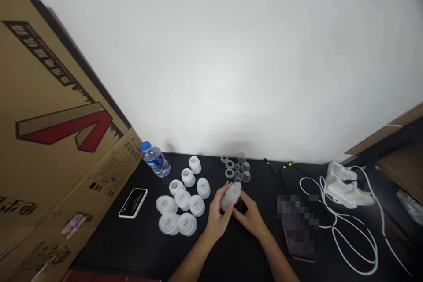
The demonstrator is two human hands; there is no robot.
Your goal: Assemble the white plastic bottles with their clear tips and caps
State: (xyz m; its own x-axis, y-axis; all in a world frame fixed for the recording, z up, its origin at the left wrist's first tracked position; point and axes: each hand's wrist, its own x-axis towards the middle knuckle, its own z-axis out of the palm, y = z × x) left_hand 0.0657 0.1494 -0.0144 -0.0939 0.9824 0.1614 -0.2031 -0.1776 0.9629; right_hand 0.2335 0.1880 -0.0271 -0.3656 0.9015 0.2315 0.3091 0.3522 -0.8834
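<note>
Betw. L hand, R hand; plastic btl

On the cardboard box, small dark print near the lower edge reads "V8" and "V2". A large red V-shaped mark sits below a band of bold dark characters, too slanted to read. The water bottle has a blue label, its wording too small to tell

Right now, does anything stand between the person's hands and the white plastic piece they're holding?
Nothing visible does. The left hand and the right hand both touch the frosted white plastic piece directly.
</note>
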